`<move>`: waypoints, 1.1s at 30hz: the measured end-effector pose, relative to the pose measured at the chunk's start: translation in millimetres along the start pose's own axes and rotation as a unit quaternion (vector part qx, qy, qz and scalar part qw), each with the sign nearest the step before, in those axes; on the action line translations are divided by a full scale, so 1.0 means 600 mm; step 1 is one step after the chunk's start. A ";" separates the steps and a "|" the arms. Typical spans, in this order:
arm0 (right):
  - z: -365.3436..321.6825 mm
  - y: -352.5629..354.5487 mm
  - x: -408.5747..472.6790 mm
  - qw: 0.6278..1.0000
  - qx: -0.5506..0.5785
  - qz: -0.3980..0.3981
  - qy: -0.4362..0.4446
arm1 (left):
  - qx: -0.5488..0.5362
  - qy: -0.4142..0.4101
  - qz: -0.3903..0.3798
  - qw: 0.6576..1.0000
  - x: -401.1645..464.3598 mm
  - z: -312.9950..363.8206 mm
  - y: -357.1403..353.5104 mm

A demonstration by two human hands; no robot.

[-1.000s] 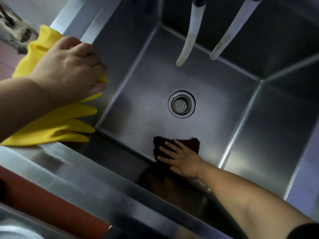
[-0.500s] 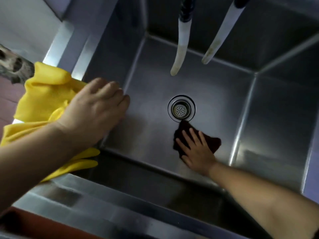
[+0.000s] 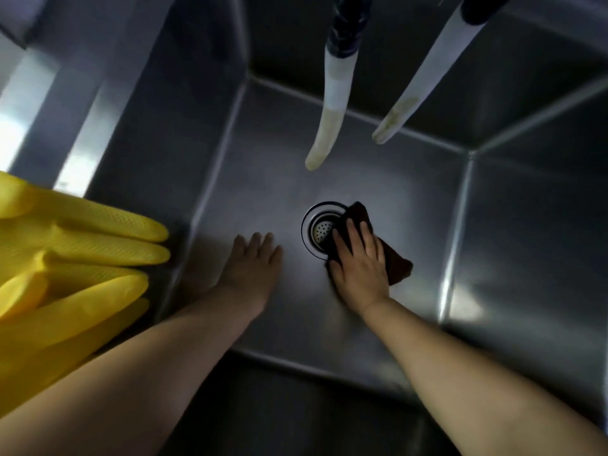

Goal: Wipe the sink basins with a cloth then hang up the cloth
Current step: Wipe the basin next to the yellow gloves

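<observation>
Right hand (image 3: 360, 268) presses a dark cloth (image 3: 396, 266) flat, fingers straight, beside the round perforated drain (image 3: 317, 230); left hand (image 3: 255, 261) rests open on the brushed-steel basin (image 3: 378, 199).

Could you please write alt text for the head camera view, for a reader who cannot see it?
Looking down into a steel sink basin, a right hand presses a dark cloth beside the drain; the left hand lies flat, fingers straight, on the floor. Yellow rubber gloves drape the left rim; two hoses hang above.

Dark cloth (image 3: 396, 266) flat on steel basin (image 3: 263, 179) floor, overlapping drain (image 3: 320, 229).
</observation>
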State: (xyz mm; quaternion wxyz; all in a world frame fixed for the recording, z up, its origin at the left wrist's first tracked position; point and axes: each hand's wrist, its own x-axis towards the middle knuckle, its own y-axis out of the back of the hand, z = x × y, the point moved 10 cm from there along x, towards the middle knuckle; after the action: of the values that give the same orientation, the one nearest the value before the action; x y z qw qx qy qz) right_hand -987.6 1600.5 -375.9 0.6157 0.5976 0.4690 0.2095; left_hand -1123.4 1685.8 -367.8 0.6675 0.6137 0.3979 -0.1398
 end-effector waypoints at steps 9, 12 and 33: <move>-0.054 -0.010 0.051 0.999 -0.029 0.032 -0.002 | -0.037 0.024 -0.005 0.999 0.016 0.012 -0.033; -0.058 -0.005 0.054 0.999 -0.014 0.043 0.001 | -0.051 0.022 0.037 0.998 0.015 0.013 -0.015; -0.050 0.005 0.052 0.960 -0.147 -0.074 0.228 | -0.050 -0.039 0.048 0.997 0.105 0.025 0.044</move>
State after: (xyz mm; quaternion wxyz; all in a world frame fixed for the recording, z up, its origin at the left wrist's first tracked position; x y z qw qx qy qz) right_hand -996.8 1642.6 -378.5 0.5877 0.4002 0.6038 0.3605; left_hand -1059.9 1696.5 -394.3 0.7185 0.5919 0.3481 -0.1108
